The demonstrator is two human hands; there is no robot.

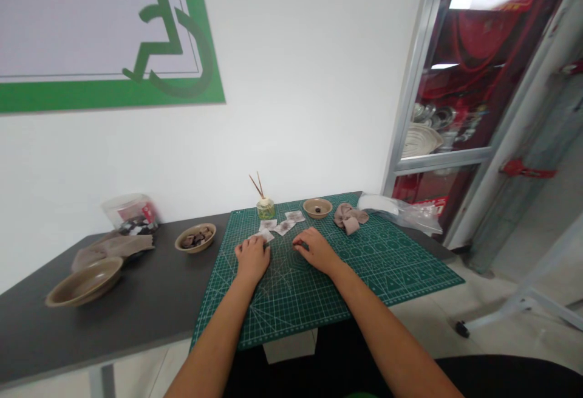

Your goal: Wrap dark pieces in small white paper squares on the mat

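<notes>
Both my hands rest on a green cutting mat (364,264). My left hand (252,258) has its fingers curled, the fingertips on a small white sachet (265,235). My right hand (314,249) lies knuckles up with fingers bent under; what it holds, if anything, is hidden. Just beyond the hands lie three more small white sachets (285,225) with dark contents. A small tan bowl (317,207) holding a dark piece stands behind them, beside a glass reed diffuser (265,206).
A crumpled beige cloth (348,217) and a clear plastic bag (401,209) lie at the mat's far right. On the grey table (136,313) to the left stand a bowl of dark pieces (195,237), an empty tan dish (86,281), another cloth and a plastic jar (131,212).
</notes>
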